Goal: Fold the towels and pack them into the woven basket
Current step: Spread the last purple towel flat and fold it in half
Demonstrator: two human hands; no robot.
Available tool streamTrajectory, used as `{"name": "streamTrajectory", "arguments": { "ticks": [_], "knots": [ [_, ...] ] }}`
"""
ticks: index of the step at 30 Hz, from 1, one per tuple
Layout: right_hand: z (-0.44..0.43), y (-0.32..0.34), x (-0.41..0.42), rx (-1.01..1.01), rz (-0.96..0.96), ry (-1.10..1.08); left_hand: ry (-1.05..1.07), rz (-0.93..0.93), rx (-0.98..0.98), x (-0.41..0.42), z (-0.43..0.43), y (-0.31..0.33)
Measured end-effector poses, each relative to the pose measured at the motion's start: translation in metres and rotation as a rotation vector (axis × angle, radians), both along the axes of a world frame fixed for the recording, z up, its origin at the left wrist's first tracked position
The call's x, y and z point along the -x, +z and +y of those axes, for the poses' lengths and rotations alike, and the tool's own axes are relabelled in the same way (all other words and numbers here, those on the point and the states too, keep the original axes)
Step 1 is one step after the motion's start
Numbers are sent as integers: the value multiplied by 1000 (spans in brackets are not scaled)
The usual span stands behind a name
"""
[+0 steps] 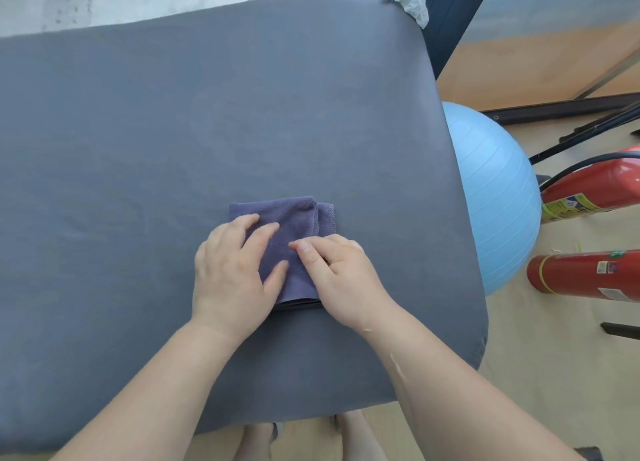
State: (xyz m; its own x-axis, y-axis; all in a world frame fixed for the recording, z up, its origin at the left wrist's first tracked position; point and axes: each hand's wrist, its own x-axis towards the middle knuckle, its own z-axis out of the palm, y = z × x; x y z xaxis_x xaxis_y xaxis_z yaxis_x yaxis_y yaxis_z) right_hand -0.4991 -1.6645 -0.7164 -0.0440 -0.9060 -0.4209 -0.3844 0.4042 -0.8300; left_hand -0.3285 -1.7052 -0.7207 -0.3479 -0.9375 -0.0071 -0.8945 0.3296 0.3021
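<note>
Pressing folded purple towel (282,249) flat, table (173,131) centre toward 6 o'clock; left hand (230,271) open, palm down; right hand (341,277) loosely curled, pinching nothing; basket unseen. Risk: offset layer at 3 o'clock edge springs open on lift

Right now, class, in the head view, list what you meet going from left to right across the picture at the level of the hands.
Grey table cover → left hand → folded towel → right hand → blue exercise ball → red fire extinguisher.
</note>
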Motion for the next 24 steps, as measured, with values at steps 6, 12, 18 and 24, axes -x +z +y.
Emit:
{"name": "streamTrajectory", "arguments": {
  "ticks": [6,12,18,24],
  "knots": [
    [-5,-4,4,-17,69,-100,-211,-345,-226,17,2,-6],
    [-4,-6,15,-32,20,-146,-197,-353,-252,35,6,-11],
    [2,-7,22,-67,-39,-150,-223,-276,-211,28,9,-16],
    [10,-8,28,32,424,32,-187,-300,-302,37,12,-24]
  ]
}}
